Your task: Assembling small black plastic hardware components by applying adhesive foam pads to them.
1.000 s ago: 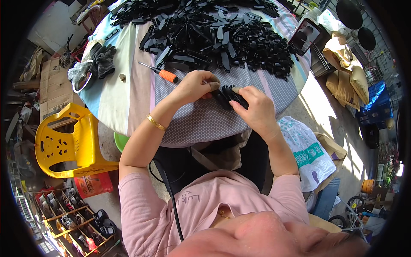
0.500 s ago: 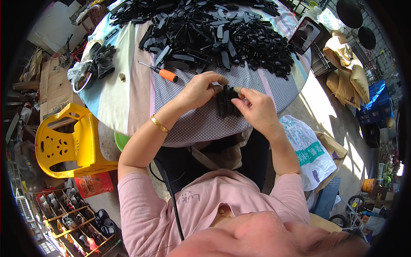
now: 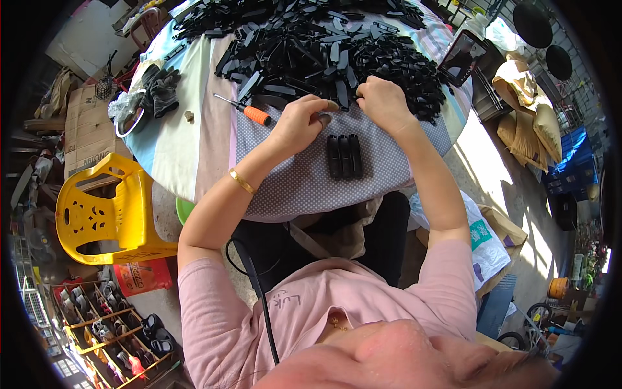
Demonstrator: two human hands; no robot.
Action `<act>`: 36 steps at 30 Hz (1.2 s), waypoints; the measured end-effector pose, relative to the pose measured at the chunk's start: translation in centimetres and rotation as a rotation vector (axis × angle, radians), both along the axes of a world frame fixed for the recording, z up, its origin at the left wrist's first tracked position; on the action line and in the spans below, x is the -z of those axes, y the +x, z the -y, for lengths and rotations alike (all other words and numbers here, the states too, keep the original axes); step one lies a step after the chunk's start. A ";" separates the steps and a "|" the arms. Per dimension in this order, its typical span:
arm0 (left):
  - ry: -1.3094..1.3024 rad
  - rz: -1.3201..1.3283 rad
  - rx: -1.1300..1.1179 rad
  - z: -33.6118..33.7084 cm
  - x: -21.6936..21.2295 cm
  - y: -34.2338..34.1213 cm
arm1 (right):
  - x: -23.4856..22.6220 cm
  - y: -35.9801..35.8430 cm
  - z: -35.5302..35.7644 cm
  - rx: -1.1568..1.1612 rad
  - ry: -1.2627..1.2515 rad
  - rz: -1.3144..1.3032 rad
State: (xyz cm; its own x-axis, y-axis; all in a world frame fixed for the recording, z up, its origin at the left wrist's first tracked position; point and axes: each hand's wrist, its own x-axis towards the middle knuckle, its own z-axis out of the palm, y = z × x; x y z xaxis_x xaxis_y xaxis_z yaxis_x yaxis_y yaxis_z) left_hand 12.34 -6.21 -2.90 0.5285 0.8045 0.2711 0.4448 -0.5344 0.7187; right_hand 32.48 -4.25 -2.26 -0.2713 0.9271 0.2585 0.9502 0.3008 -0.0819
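Observation:
Three long black plastic pieces (image 3: pixel 345 156) lie side by side on the dotted tablecloth in front of me. Just beyond their left end hovers my left hand (image 3: pixel 301 122), its thumb and forefinger apart with nothing visible between them. Brownish coverings show on its fingertips. My right hand (image 3: pixel 386 104) is at the near edge of a large heap of black plastic pieces (image 3: pixel 405 68), fingers bent together. Whatever its fingertips hold is hidden. Several longer flat black parts (image 3: pixel 285 58) form the heap's left portion.
Left of the heap lies an orange-handled screwdriver (image 3: pixel 256 116). Dark gloves (image 3: pixel 161 91) rest near the table's left edge. A phone (image 3: pixel 462 57) stands at the right edge. A yellow chair (image 3: pixel 116 217) is at my left, and a white sack (image 3: pixel 487 243) sits on the floor at right.
Both hands have left the black pieces, which now lie uncovered in a row. My right hand has moved away from me to the heap; my left has shifted slightly left and away.

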 end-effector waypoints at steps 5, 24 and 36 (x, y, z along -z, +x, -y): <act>0.587 -0.423 0.112 -1.0 -1.0 1.7 | -1.8 0.2 -1.3 -0.003 -0.191 0.005; -0.447 0.665 -0.045 -3.8 -1.7 0.6 | -0.9 0.5 -2.8 -0.268 -0.240 -1.336; -1.095 1.023 -0.075 -2.3 -1.7 0.1 | -1.1 -2.8 -0.4 -0.420 0.174 -1.008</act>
State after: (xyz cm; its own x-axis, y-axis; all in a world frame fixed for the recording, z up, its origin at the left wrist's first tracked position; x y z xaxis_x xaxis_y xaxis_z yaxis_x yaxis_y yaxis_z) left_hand 12.43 -3.95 -1.15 0.4376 0.8638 -0.2497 -0.4819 0.4598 0.7459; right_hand 29.68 -3.86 -1.15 -0.1477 0.7403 0.6559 0.2912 0.6663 -0.6865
